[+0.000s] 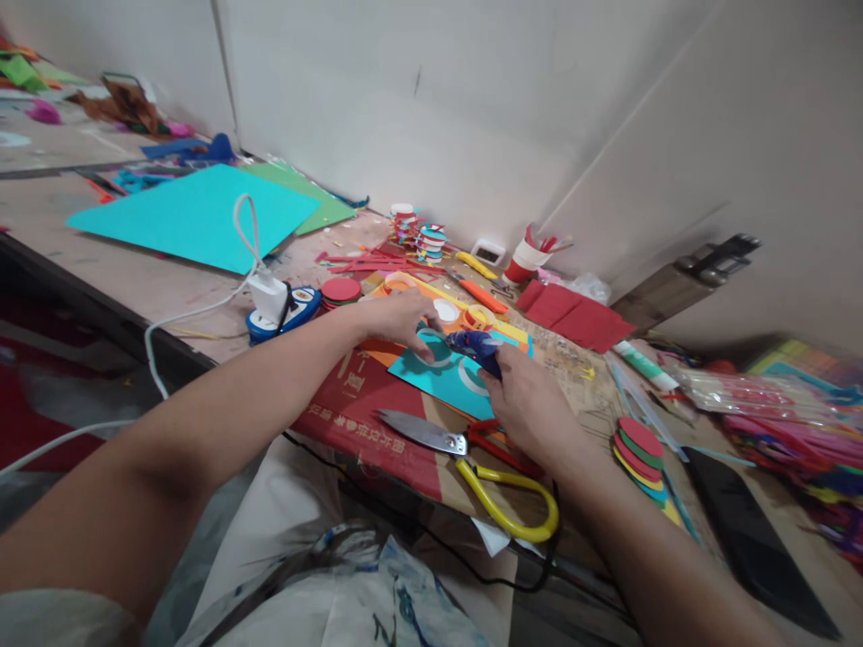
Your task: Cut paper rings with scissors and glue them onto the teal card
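My right hand [522, 391] is wrapped round a blue glue gun [475, 344], whose tip points left over a turquoise sheet [441, 385]. On that sheet lie white rings [474, 376]. My left hand [404, 322] rests at the sheet's upper left, fingers apart, with its fingertips beside one ring near the gun's tip. Behind the sheet are orange and yellow papers [516, 337] with a small round orange and yellow piece [480, 316]. Large scissors [455, 443] with one red and one yellow handle lie in front, below my right hand.
A blue power socket [283, 314] with a white plug stands left. Big turquoise card [202, 216] lies behind it. Coloured discs [638, 449] and a black phone [755, 539] are at right. Further back are a cup [526, 261], red papers [573, 314] and a bottle [680, 279].
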The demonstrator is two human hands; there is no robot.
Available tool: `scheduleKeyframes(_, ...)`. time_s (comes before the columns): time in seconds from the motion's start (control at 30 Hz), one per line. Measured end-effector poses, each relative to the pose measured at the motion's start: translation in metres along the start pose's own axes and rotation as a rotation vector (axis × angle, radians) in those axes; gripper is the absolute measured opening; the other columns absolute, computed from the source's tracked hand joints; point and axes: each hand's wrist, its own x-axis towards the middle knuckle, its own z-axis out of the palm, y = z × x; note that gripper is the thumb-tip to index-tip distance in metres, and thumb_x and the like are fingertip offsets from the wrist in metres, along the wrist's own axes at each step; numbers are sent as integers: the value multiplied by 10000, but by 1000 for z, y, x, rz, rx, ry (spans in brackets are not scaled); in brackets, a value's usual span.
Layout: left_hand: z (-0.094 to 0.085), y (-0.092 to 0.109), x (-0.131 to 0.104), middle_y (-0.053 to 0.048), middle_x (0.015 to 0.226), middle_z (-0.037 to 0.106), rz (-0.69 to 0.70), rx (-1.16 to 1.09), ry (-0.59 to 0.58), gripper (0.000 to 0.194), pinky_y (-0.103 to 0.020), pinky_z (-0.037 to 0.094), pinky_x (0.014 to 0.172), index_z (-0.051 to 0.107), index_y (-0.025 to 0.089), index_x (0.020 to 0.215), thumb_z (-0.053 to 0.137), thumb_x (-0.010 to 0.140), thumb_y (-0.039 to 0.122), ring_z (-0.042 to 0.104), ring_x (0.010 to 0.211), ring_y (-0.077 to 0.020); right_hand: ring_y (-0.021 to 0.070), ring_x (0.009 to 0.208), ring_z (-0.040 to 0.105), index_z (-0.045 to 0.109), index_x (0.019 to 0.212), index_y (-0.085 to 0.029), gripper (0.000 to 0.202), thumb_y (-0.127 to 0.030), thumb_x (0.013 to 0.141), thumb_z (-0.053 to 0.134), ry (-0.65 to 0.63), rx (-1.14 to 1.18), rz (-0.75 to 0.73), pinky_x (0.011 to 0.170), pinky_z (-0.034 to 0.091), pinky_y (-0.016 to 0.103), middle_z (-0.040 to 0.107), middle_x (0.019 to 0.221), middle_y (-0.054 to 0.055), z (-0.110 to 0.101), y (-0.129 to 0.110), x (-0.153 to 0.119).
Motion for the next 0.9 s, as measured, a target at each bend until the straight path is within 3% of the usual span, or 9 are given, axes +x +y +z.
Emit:
scheduleKeyframes(0.27,-1,2,-2,-61,1141,673,0,-17,6,531,-292,406,857,705,228,1130,770,648,443,562,1050,-231,246,973,628,581,1097,-163,221,-209,898,498,17,94,-16,775,467,322,674,1053,128,8,2,5)
scheduleKeyframes(0.9,-3,6,-3,-69,1035,680,-4,30,4,471,-270,399,808,716,204,1046,765,651,455,573,988,-234,248,1031,601,580,1132,-125,268,-215,886,521,19,196,-115,869,465,355,652,1093,139,23,10,15)
